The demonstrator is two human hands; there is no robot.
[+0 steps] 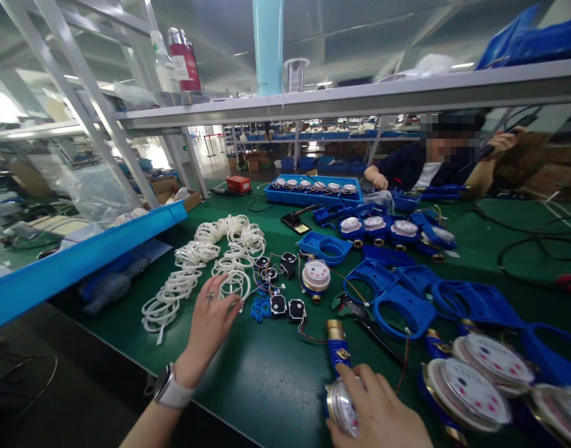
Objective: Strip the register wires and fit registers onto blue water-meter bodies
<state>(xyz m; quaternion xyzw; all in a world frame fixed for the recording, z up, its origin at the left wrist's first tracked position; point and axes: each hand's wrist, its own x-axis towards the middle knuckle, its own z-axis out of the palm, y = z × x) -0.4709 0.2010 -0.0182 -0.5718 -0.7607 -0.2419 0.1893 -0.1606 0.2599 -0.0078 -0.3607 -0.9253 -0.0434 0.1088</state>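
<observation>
My left hand, with a watch on the wrist, is at the near end of a chain of white plastic rings. Its thumb and fingertips close on a white ring there. Under my right hand is a water meter with a blue body and brass fitting, its fingers curled over the clear round top. Part of the dial is hidden by that hand. Small black square modules with wires lie between the hands, next to small blue plastic pieces. Another water meter stands behind them.
Several water meters crowd the right front, with blue plastic housings behind. Black-handled pliers lie mid-table. A blue tray of meters is at the back, near a co-worker. A shelf crosses overhead.
</observation>
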